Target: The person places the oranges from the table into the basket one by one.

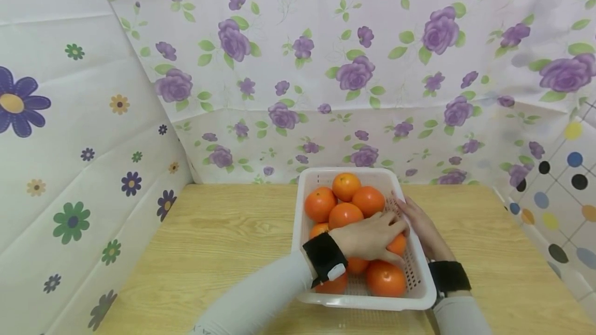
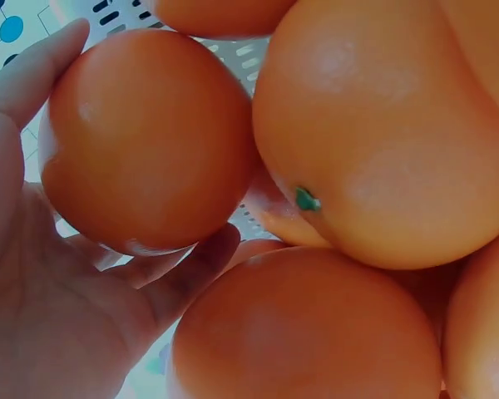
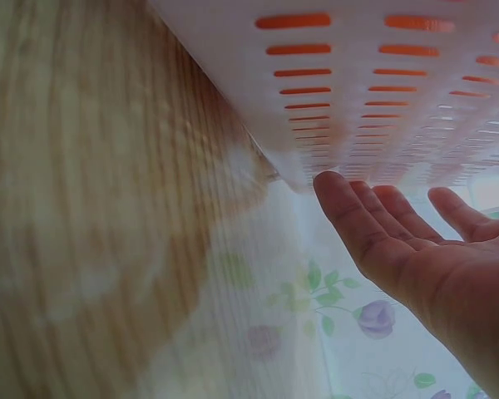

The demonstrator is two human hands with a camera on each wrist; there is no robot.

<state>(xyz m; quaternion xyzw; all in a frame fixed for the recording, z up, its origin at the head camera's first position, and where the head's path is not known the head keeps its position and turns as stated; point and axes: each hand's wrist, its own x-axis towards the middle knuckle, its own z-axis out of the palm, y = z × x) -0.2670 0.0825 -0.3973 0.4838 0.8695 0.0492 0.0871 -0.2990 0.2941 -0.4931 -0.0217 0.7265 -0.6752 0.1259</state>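
A white plastic basket (image 1: 368, 302) with slotted walls holds several oranges (image 1: 345, 186). My left hand (image 1: 372, 237) reaches into its right half, fingers and thumb curled round one orange (image 2: 150, 141). That orange sits beside the others, close to the slotted wall. A larger-looking orange with a small green stem nub (image 2: 306, 199) lies right next to it in the left wrist view. On the basket's outer right side is my right hand (image 1: 425, 229). In the right wrist view its fingers (image 3: 358, 216) extend nearly straight, with tips at the slotted wall.
The basket stands on a wood-grain table (image 1: 233, 231). Behind it hangs a white cloth with purple flowers (image 1: 354, 74). A flowered sheet (image 1: 72, 221) borders the left side, and a dotted sheet (image 1: 565, 211) the right.
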